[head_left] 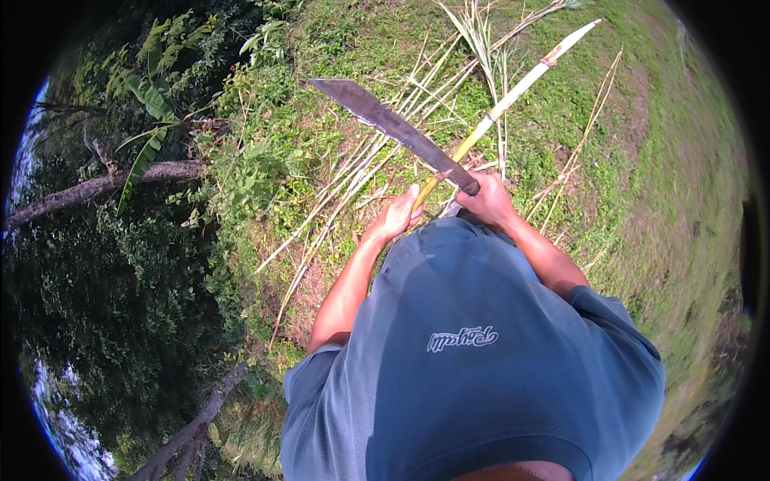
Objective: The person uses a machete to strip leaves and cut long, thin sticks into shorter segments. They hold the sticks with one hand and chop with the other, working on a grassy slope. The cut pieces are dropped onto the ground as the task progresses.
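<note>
Your right hand (487, 198) is fisted on the machete (393, 128) while your left hand (399, 213), fingers curled, pinches the pale cane (513, 90) slanting over the grass (642, 160); a glancing stroke could reach that thumb.

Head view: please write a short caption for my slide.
Right hand grips a machete; left hand holds a long stalk over grass.

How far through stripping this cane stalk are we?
Done: the stalk looks pale and bare along its far length, and dry stripped leaves lie on the grass. In hand: left hand grips the stalk's near end, right hand holds the machete across it. Left: the yellowish near section.
</note>
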### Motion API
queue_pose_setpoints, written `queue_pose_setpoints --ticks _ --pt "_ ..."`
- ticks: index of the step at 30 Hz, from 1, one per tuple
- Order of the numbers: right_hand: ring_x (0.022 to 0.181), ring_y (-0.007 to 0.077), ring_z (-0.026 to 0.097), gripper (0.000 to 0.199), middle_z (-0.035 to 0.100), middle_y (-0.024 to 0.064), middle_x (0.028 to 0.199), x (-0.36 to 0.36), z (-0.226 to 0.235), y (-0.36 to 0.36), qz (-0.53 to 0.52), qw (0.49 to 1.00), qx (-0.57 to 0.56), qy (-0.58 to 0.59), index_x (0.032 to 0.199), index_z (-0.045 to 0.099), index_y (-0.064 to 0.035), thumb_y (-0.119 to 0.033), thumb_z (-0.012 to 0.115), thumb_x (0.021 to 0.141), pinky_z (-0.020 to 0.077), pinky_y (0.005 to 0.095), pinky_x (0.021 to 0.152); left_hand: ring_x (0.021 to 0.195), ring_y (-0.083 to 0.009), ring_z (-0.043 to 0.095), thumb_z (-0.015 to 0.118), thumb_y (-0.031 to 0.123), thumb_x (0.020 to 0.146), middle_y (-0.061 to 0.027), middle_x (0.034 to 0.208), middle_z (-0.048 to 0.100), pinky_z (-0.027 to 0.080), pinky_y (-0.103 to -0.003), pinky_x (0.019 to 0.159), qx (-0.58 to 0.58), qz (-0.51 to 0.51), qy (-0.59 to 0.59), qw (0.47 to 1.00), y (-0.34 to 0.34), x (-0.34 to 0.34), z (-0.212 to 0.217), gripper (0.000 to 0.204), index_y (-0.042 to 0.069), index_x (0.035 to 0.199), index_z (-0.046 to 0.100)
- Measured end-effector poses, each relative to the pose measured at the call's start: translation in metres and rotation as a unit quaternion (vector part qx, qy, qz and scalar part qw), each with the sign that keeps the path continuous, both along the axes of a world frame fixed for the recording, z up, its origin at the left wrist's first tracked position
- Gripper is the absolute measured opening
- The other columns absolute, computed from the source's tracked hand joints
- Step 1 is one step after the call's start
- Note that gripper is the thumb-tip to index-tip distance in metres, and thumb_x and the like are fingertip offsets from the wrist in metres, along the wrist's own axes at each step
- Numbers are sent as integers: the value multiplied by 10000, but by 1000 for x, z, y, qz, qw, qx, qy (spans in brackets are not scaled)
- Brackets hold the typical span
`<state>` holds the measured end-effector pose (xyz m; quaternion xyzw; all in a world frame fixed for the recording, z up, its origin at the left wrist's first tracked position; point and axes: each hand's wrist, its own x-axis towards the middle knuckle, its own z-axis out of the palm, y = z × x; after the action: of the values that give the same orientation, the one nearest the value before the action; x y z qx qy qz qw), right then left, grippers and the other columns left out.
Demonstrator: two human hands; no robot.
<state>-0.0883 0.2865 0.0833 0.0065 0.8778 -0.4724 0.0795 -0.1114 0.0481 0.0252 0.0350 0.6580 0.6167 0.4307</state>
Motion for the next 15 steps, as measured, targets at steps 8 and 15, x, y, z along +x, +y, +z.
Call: queue_pose_setpoints --ticks 8,15 --pt "513 89 507 125 538 1 548 -2 -4 3 -72 995 -34 -61 839 662 -20 -108 658 750 434 302 513 496 -98 335 290 585 1005 31 543 344 304 -268 491 7 58 42 997 14 6 -23 584 131 645 364" --pt "502 48 432 160 496 -26 539 -8 -8 15 -135 983 -110 -63 690 559 -20 -121 668 749 367 278 467 469 -123 375 278 611 993 -3 534 413 334 -316 465 -73 89 145 983 13 14 -33 672 80 611 432"
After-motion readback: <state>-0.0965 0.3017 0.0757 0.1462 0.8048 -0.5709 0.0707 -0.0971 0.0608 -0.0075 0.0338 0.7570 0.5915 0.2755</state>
